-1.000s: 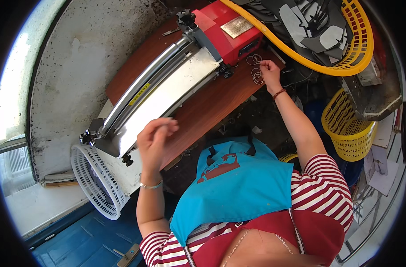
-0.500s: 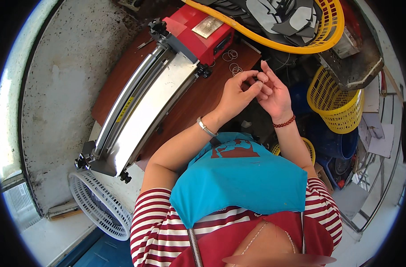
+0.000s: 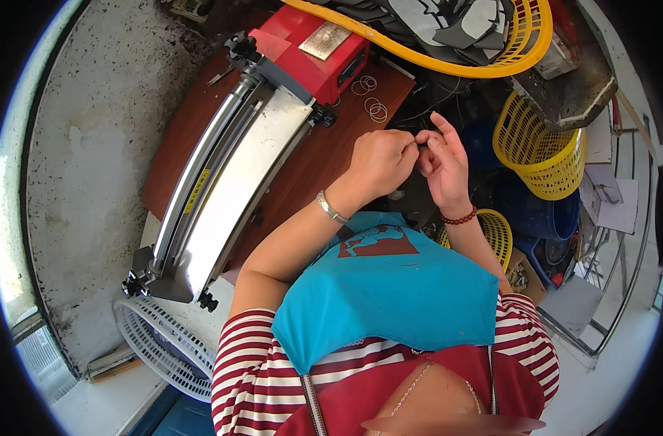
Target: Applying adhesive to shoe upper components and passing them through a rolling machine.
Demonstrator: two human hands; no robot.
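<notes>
My left hand (image 3: 382, 163), with a silver bracelet on its wrist, is closed in a pinch, its back toward me. The fingertips meet those of my right hand (image 3: 445, 163) in front of my blue apron (image 3: 389, 283). On the right hand, which wears a red bead bracelet, the thumb and some fingers are bent together while one finger points up. Anything held between the fingertips is too small or hidden to make out. Left of the hands stands a red machine (image 3: 313, 58) with a long metal roller (image 3: 200, 163) and a shiny metal plate (image 3: 237, 182).
Thin rings (image 3: 376, 110) lie on the brown tabletop (image 3: 317, 167). A yellow basket (image 3: 447, 67) of grey cut pieces (image 3: 458, 33) stands beyond. More yellow baskets (image 3: 538, 163), a blue bin (image 3: 546, 211) and a metal rack (image 3: 615, 291) are at right; a white basket (image 3: 153, 341) is lower left.
My left hand has turned and its fingers have closed from a looser curl. The right fingers have bent in further. The whole view has shifted slightly.
</notes>
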